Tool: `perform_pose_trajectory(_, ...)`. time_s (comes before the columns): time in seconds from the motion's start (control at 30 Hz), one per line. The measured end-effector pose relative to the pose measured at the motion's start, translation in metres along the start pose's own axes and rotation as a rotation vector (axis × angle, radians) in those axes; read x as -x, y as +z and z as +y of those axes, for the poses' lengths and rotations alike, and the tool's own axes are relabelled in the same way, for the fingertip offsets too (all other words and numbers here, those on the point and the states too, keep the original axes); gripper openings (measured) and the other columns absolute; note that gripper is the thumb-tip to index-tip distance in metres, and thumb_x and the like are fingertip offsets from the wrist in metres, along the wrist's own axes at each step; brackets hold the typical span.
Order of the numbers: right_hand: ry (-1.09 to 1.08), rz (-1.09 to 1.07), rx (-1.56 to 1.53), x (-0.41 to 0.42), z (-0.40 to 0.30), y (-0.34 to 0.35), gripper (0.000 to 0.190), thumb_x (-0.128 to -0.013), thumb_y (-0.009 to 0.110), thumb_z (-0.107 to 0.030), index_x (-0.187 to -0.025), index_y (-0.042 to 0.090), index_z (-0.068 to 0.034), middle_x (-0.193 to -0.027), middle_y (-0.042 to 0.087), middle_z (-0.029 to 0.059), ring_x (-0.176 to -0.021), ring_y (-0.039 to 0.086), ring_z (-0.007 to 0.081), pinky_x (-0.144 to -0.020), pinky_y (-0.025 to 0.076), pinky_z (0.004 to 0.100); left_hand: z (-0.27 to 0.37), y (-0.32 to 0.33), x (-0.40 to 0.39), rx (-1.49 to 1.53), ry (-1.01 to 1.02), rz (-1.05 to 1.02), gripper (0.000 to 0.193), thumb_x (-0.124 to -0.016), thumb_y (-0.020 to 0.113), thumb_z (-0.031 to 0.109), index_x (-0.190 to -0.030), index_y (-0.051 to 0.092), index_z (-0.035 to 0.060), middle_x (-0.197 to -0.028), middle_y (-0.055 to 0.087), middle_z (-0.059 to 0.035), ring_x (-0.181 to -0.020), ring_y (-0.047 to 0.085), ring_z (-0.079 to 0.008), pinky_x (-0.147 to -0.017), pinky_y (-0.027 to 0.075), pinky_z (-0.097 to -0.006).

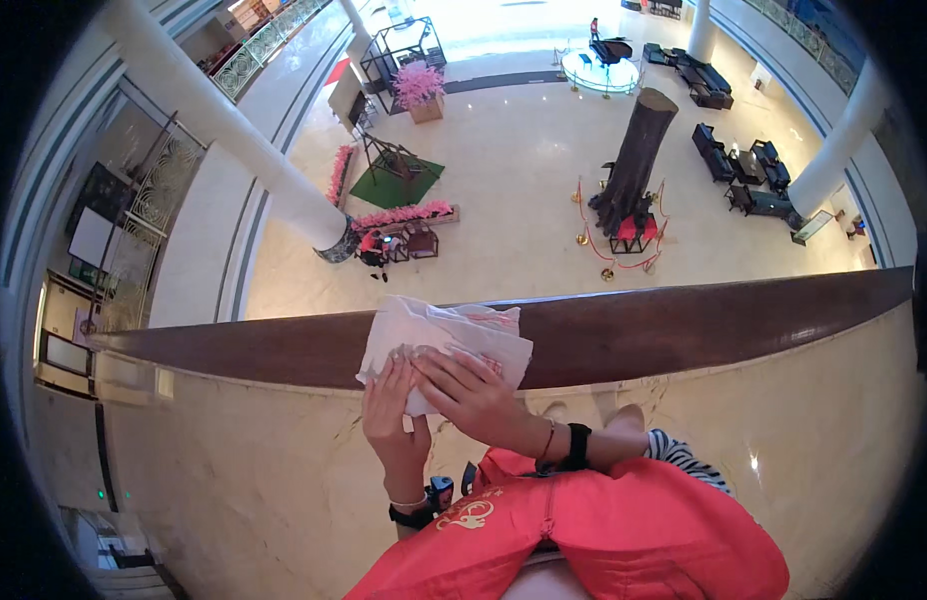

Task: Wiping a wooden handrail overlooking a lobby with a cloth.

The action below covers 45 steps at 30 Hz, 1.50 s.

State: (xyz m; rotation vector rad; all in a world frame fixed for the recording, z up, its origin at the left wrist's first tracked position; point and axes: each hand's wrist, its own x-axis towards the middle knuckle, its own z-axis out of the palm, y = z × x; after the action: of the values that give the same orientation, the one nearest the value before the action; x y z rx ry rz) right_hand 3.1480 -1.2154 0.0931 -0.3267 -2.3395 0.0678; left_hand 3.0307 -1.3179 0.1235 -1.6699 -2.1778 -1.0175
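A folded white cloth (433,322) with red print lies over the brown handrail (658,330) in front of me. The fingers of my left hand (392,412) rest on the cloth's near left part, its thumb by the lower edge. My right hand (471,397) reaches across from the right, its fingers spread over the cloth's middle and touching the left fingertips. Both hands hold the cloth; whether it is pressed to the rail or just above it, I cannot tell. The cloth's underside is hidden.
Beyond the rail is a drop to a lobby floor (508,172) below. A tall dark tree trunk (634,165) stands there inside a red rope barrier (632,265). A person (372,251) is beside the chairs (421,240). My red vest (658,525) is close below my hands.
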Motion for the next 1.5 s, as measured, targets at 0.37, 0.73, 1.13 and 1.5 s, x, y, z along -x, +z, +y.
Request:
perform_pose_trajectory(0.37,0.16,0.103,-0.217,-0.009,-0.006,0.002,0.043,-0.076,0.065,-0.02,-0.116,0.061,-0.004,-0.128,0.061,0.0111,-0.123,0.055,0.0236,-0.109,0.037,0.0411,-0.011,-0.001,-0.02,-0.021,0.114,-0.006,0.043,-0.082,0.049,0.011,-0.121,0.063,-0.0003,-0.126,0.063,-0.0158,-0.122,0.057,-0.0293,-0.11,0.033,-0.0476)
perform_pose_trajectory(0.73,0.199,0.102,-0.077,0.004,0.016,-0.017,0.044,-0.076,0.069,-0.025,-0.116,0.062,-0.008,-0.122,0.064,0.0064,-0.119,0.059,0.0174,-0.107,0.04,0.0401,0.009,0.019,-0.043,0.221,0.202,-0.048,0.044,-0.078,0.048,0.006,-0.119,0.061,-0.0044,-0.116,0.065,-0.021,-0.112,0.06,-0.039,-0.1,0.044,-0.0462)
perform_pose_trajectory(1.13,0.354,0.101,0.091,0.089,0.11,-0.125,0.039,-0.083,0.064,-0.021,-0.121,0.061,-0.01,-0.123,0.064,0.0035,-0.118,0.058,0.0169,-0.11,0.036,0.0415,0.146,0.115,-0.063,0.365,0.287,-0.145,0.044,-0.079,0.054,0.011,-0.121,0.06,-0.0015,-0.117,0.064,-0.022,-0.112,0.059,-0.0392,-0.1,0.043,-0.0471)
perform_pose_trajectory(1.5,0.375,0.179,0.157,0.157,0.127,-0.134,0.042,-0.084,0.059,-0.015,-0.125,0.06,-0.009,-0.128,0.062,0.007,-0.123,0.056,0.0232,-0.112,0.03,0.049,0.175,0.146,-0.05,0.378,0.575,-0.363,0.063,-0.077,0.057,0.014,-0.137,0.045,-0.0041,-0.138,0.051,-0.0212,-0.131,0.046,-0.0351,-0.112,0.032,-0.0473)
